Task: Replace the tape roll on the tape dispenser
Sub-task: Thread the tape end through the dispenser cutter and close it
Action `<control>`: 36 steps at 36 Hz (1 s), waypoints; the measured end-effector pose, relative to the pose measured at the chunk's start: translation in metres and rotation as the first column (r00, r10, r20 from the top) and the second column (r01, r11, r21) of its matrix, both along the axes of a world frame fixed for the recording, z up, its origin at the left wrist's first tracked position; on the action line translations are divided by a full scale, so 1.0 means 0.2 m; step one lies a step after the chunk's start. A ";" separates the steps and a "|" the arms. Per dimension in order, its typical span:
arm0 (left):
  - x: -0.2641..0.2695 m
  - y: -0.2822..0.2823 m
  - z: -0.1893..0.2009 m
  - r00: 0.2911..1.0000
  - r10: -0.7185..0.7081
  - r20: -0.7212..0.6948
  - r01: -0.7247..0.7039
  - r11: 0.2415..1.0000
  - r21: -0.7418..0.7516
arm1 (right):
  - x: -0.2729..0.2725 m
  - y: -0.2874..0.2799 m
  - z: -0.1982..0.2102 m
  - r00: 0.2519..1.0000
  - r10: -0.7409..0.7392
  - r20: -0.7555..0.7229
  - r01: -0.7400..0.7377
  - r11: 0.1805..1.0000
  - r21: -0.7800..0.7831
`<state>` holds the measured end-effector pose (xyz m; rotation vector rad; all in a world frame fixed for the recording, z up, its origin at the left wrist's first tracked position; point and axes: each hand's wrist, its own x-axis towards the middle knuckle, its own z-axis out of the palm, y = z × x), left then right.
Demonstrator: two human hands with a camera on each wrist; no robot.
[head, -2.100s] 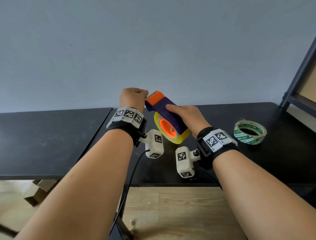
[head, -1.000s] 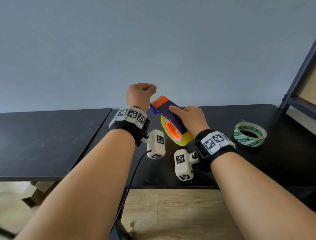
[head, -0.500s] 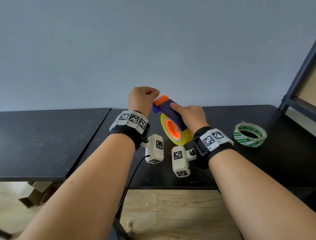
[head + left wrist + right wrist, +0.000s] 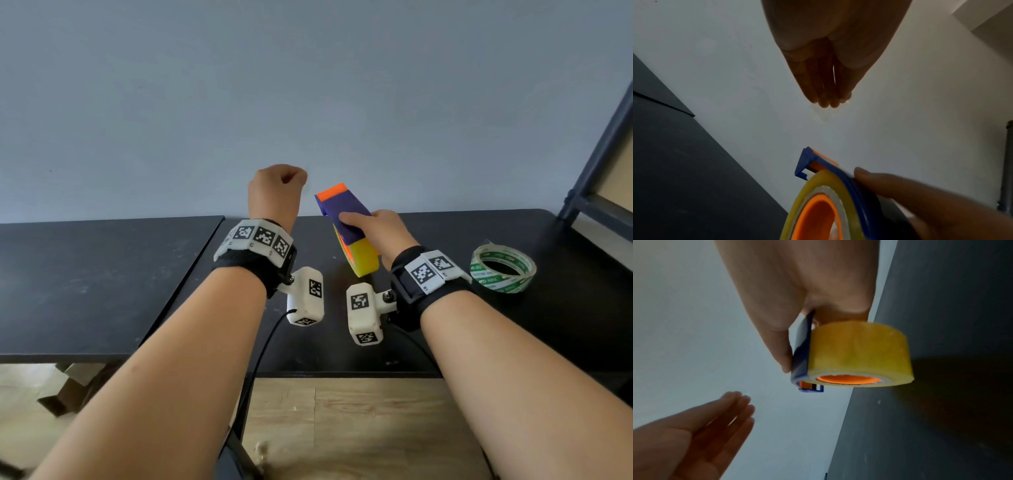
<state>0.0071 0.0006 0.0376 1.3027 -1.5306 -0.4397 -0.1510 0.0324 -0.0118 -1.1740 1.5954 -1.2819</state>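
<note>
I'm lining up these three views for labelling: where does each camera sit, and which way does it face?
Head: worn on the head, looking forward and down at the black table; both forearms, left hand and right hand show.
Left wrist: on the left wrist, looking along the left hand toward the wall; the right hand's fingers show too.
Right wrist: on the right wrist, looking along the right hand; the left hand shows below.
All three share the tape dispenser with its yellow tape roll.

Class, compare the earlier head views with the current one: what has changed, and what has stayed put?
The left hand has pulled up and away from the orange tip of the tape dispenser; a gap now separates them. The right hand still grips the dispenser, yellow tape roll mounted. The green-printed roll stays on the table.
</note>
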 end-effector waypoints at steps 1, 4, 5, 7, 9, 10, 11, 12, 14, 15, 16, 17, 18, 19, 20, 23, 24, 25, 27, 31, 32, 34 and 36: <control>0.01 0.00 -0.01 1.000 0.005 0.006 -0.005 1.000 0.003 | 0.01 0.00 0.00 1.000 0.026 -0.009 -0.026 1.000 0.002; 0.03 0.00 -0.03 0.999 0.034 0.024 -0.035 0.999 0.012 | 0.05 -0.01 0.01 0.987 0.063 -0.145 -0.067 0.998 -0.022; 0.03 0.00 -0.03 0.999 0.042 0.015 -0.042 0.999 0.018 | 0.06 -0.01 0.01 0.972 0.063 -0.225 -0.071 0.997 -0.028; 0.05 0.00 -0.04 0.999 0.047 -0.004 -0.047 0.999 0.022 | 0.07 -0.02 0.00 0.923 0.048 -0.382 -0.064 0.998 -0.029; 0.07 0.00 -0.05 0.999 0.052 -0.006 -0.052 0.998 0.021 | 0.09 -0.03 -0.02 0.862 0.036 -0.505 -0.053 0.998 -0.019; 0.08 0.00 -0.06 0.998 0.055 -0.009 -0.055 0.998 0.025 | 0.09 -0.03 -0.04 0.826 0.035 -0.563 -0.046 0.999 -0.006; 0.09 -0.01 -0.06 0.998 0.062 -0.014 -0.061 0.998 0.033 | 0.10 -0.03 -0.05 0.788 0.039 -0.615 -0.044 0.999 0.008; 0.11 -0.01 -0.07 0.997 0.070 -0.020 -0.069 0.997 0.045 | 0.11 -0.04 -0.06 0.756 0.049 -0.653 -0.042 0.999 0.026; 0.13 -0.01 -0.08 0.996 0.078 -0.034 -0.076 0.995 0.063 | 0.11 -0.04 -0.08 0.717 0.075 -0.693 -0.047 0.997 0.060; 0.14 -0.02 -0.09 0.996 0.083 -0.045 -0.080 0.994 0.074 | 0.12 -0.04 -0.09 0.703 0.094 -0.705 -0.053 0.995 0.079; 0.15 -0.02 -0.09 0.994 0.089 -0.057 -0.083 0.992 0.091 | 0.13 -0.05 -0.09 0.685 0.113 -0.720 -0.054 0.993 0.104; 0.17 -0.03 -0.10 0.994 0.091 -0.067 -0.083 0.991 0.108 | 0.14 -0.05 -0.10 0.666 0.129 -0.735 -0.055 0.991 0.124; 0.18 -0.03 -0.11 0.993 0.091 -0.075 -0.081 0.989 0.123 | 0.16 -0.05 -0.10 0.643 0.142 -0.753 -0.052 0.988 0.142; 0.19 -0.04 -0.12 0.993 0.089 -0.081 -0.077 0.988 0.133 | 0.16 -0.05 -0.11 0.620 0.150 -0.770 -0.053 0.987 0.150; 0.20 -0.04 -0.13 0.992 0.086 -0.090 -0.073 0.987 0.142 | 0.16 -0.05 -0.11 0.603 0.161 -0.781 -0.059 0.986 0.158; 0.20 -0.04 -0.14 0.990 0.076 -0.115 -0.058 0.987 0.150 | 0.17 -0.02 -0.12 0.581 0.186 -0.793 -0.088 0.982 0.166; 0.20 -0.04 -0.14 0.989 0.075 -0.125 -0.055 0.987 0.152 | 0.17 -0.03 -0.12 0.590 0.194 -0.784 -0.096 0.981 0.170; 0.20 -0.04 -0.14 0.988 0.070 -0.138 -0.048 0.987 0.154 | 0.17 -0.03 -0.12 0.606 0.202 -0.769 -0.106 0.979 0.174; 0.19 -0.03 -0.13 0.985 0.049 -0.168 -0.022 0.987 0.162 | 0.17 -0.04 -0.11 0.674 0.170 -0.719 -0.100 0.985 0.139; 0.14 -0.01 -0.12 0.966 -0.012 -0.258 0.060 0.982 0.180 | 0.15 -0.01 -0.03 0.867 0.001 -0.499 -0.035 0.998 -0.059; 0.12 0.00 -0.11 0.958 -0.036 -0.286 0.090 0.979 0.181 | 0.14 -0.01 -0.01 0.888 -0.010 -0.460 -0.040 0.994 -0.100; 0.08 0.02 -0.10 0.944 -0.080 -0.319 0.144 0.973 0.180 | 0.12 0.01 0.02 0.918 -0.010 -0.395 -0.049 0.989 -0.137; 0.03 0.04 -0.09 0.939 -0.119 -0.323 0.184 0.967 0.176 | 0.10 0.02 0.04 0.936 0.002 -0.353 -0.055 0.988 -0.142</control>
